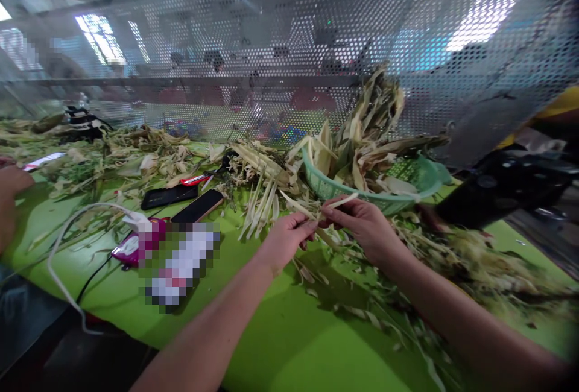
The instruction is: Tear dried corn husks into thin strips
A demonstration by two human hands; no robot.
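Observation:
Pale corn husk strips are pinched between my two hands, which nearly touch above the green table. My left hand is closed on a narrow strip that points up and left. From the fingers of my right hand, also closed, another pale end sticks out to the upper right. Whether it is one strip or two, the fingers hide. Just behind them stands a green plastic basket heaped with dry husks. A row of cut husk strips lies to the left of my hands.
Two dark phones, a red cutter and a magenta power strip with a white cable lie left. Husk scraps litter the table. A perforated metal screen stands behind. Another person's arm shows far left.

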